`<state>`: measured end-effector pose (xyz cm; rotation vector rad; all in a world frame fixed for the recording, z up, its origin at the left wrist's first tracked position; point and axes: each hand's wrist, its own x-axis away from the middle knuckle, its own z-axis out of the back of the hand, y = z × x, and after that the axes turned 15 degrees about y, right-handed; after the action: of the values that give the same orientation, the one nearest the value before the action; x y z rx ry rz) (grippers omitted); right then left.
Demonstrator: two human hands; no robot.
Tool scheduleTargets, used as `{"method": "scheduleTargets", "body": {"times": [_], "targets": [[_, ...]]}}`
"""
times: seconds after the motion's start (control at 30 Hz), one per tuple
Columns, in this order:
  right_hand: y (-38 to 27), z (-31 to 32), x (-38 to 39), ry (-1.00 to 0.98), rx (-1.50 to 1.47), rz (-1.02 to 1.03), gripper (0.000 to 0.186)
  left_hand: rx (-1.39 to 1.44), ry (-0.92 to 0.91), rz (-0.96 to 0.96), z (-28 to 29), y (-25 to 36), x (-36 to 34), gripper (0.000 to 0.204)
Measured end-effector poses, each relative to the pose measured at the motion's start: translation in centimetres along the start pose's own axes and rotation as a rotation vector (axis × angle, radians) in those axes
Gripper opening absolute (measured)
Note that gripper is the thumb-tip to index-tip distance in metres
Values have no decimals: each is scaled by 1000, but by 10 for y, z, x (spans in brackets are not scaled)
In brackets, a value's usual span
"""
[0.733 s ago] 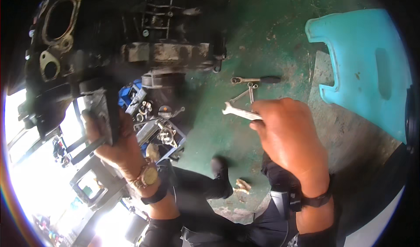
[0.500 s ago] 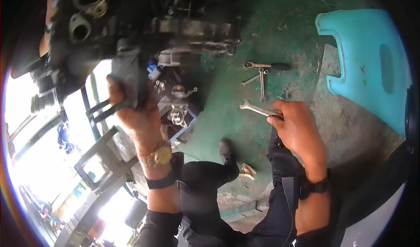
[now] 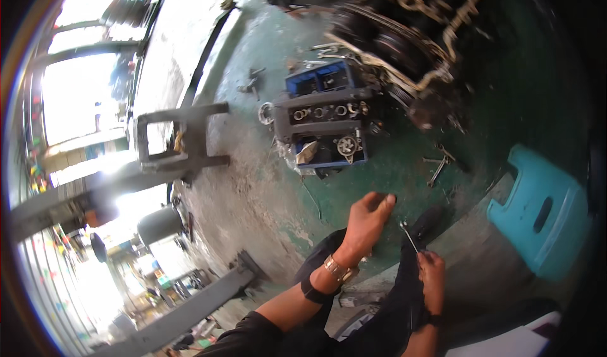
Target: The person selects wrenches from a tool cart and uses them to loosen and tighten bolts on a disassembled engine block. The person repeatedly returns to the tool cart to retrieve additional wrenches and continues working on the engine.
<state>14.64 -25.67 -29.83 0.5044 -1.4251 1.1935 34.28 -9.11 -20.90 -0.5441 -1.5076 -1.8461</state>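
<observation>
My right hand (image 3: 432,273) is closed around the lower end of a metal wrench (image 3: 410,237), whose open jaw points up and away from me. Just left of it, my left hand (image 3: 367,223) has its thumb and fingers drawn together; whatever sits between them, if anything, is too small to make out. Both hands are over the floor in front of my legs. Beyond them lies a dark valve cover (image 3: 325,111) across a blue tray (image 3: 329,162) that holds loose metal parts. A dirty engine (image 3: 404,47) stands at the far right.
A turquoise plastic stool (image 3: 537,211) lies at the right. Several wrenches (image 3: 436,167) are on the green floor between it and the engine. At the left stands a grey metal lift post (image 3: 95,196) with a bracket. More tools lie on the floor behind the tray.
My view has swung left. My left hand has come away from the engine and down beside my right hand. The right hand keeps hold of the wrench, now pointing more steeply upward.
</observation>
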Motion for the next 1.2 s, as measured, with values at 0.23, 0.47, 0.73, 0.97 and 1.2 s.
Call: {"method": "scheduleTargets", "body": {"times": [0.23, 0.47, 0.73, 0.97, 1.2], "targets": [[-72, 9, 125, -160, 74, 39, 21, 111, -49, 157, 83, 57, 93, 28], [-118, -53, 248, -337, 273, 304, 18, 568, -120, 351, 172, 105, 185, 24], [-162, -73, 307, -763, 769, 676, 30, 1061, 118, 205, 246, 127, 251, 23], [-199, -121, 327, -1012, 1060, 761, 40, 1461, 215, 49, 296, 123, 295, 24], [-186, -232, 433, -982, 1450, 781, 42, 1727, 334, -95, 380, 94, 290, 26]]}}
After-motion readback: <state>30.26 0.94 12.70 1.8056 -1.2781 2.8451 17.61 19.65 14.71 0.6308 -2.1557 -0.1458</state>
